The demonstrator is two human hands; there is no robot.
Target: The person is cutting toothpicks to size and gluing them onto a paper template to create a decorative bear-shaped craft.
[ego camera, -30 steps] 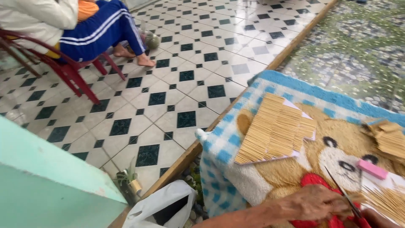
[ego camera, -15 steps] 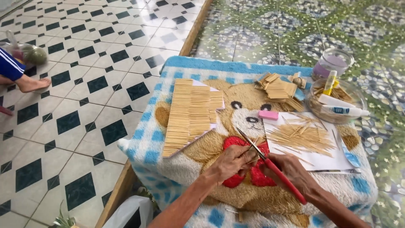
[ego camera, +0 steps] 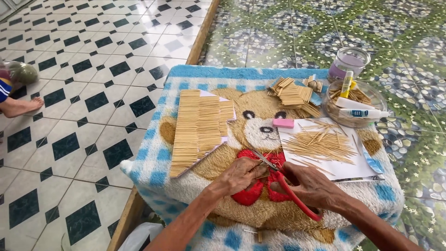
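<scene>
My right hand (ego camera: pixel 312 186) grips red-handled scissors (ego camera: pixel 283 179), blades pointing up-left towards my left hand (ego camera: pixel 240 175). My left hand pinches a thin wooden stick (ego camera: pixel 263 176) at the blades. Both hands rest over a fluffy blue-checked towel with a bear picture (ego camera: pixel 260 125). A flat panel of glued sticks (ego camera: pixel 200 128) lies to the left of my hands. Loose sticks (ego camera: pixel 320 144) are spread on a white paper sheet (ego camera: pixel 344 169) to the right.
A pink eraser (ego camera: pixel 283 122) lies by the paper. Small stick bundles (ego camera: pixel 292 95) sit at the back. A clear bowl (ego camera: pixel 355 104) holds glue tubes and sticks, with a plastic jar (ego camera: pixel 348 60) behind. Another person's bare foot (ego camera: pixel 21 107) rests on checked tiles at left.
The view swung right and steadied from the tiled floor and seated person onto the towel. My hands with the scissors came into the middle of the view.
</scene>
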